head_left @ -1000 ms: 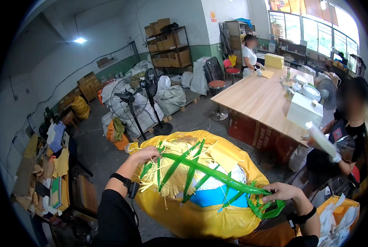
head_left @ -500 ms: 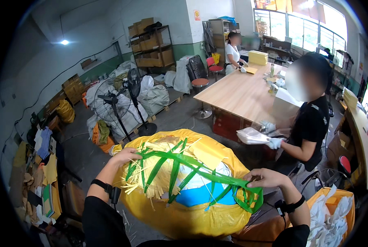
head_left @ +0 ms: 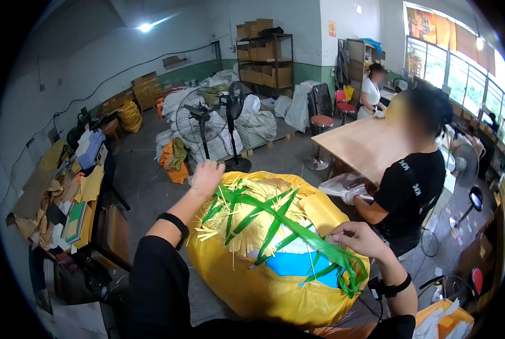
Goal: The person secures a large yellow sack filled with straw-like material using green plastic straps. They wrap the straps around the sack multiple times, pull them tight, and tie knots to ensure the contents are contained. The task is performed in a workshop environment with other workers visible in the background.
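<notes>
A big yellow woven sack (head_left: 235,285) stands in front of me, stuffed full. Pale yellow paper strips (head_left: 246,226), a folded yellow sheet (head_left: 323,212) and a bright blue piece (head_left: 297,264) show in its mouth. Green plastic strapping (head_left: 297,229) criss-crosses over them, with a loose bunch at the right rim. My left hand (head_left: 208,177) is closed at the sack's far left rim, on a fold of it. Over the right side, my right hand (head_left: 357,236) has its fingers pinched together just above the strapping; what they hold, if anything, is hidden.
Two black standing fans (head_left: 201,116) stand beyond the sack, before piled white sacks (head_left: 258,127). To the right, a co-worker (head_left: 413,181) handles clear plastic (head_left: 343,185) by a wooden table (head_left: 354,135). A cluttered bench (head_left: 57,214) lies left; an open orange bag (head_left: 444,319) sits at lower right.
My view has swung left. My left hand has moved off the strapping to the sack's far left rim. My right hand has shifted inward from the strapping's right end.
</notes>
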`<state>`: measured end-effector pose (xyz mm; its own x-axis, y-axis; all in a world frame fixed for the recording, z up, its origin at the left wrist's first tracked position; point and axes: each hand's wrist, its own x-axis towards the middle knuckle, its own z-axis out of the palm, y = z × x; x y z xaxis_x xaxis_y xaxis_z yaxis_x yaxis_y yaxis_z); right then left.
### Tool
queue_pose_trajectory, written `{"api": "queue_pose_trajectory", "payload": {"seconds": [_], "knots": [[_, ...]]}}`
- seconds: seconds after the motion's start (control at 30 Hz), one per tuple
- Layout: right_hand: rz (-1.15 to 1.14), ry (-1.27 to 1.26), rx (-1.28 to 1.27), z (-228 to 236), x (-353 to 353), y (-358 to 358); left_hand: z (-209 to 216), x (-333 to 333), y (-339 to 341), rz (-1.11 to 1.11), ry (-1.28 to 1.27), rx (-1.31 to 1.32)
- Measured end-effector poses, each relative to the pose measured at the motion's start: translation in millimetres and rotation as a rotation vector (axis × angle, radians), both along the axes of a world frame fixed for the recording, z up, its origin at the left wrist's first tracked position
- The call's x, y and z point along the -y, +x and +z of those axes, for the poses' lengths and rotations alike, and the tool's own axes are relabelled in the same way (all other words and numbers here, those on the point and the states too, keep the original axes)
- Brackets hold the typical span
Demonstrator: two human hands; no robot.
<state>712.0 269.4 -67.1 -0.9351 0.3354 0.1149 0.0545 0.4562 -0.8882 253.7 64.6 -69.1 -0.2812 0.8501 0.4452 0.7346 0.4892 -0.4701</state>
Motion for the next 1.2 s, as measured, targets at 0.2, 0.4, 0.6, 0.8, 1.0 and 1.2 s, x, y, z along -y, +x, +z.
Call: {"api": "queue_pose_trajectory", "payload": {"seconds": [0.2, 0.4, 0.6, 0.8, 1.0, 1.2], "knots": [[0.135, 0.222, -0.009, 24, 13, -50, 36, 30, 1, 0.151, -0.004, 1.174], [0.251, 0.394, -0.063, 49, 39, -128, 84, 55, 42, -0.302, 0.391, 1.944], [0.336, 0.378, -0.159, 33, 96, -238, 146, 56, 134, -0.962, 0.643, 2.550], [0.589, -0.212, 0.073, 60, 123, -223, 144, 43, 96, -0.995, 0.778, 1.915], [0.264, -0.880, -0.567, 203, 67, -148, 66, 28, 85, -0.601, 0.090, 1.732], [0.042, -0.657, -0.607, 161, 9, -137, 2, 10, 40, -0.384, -0.149, 1.280]]}}
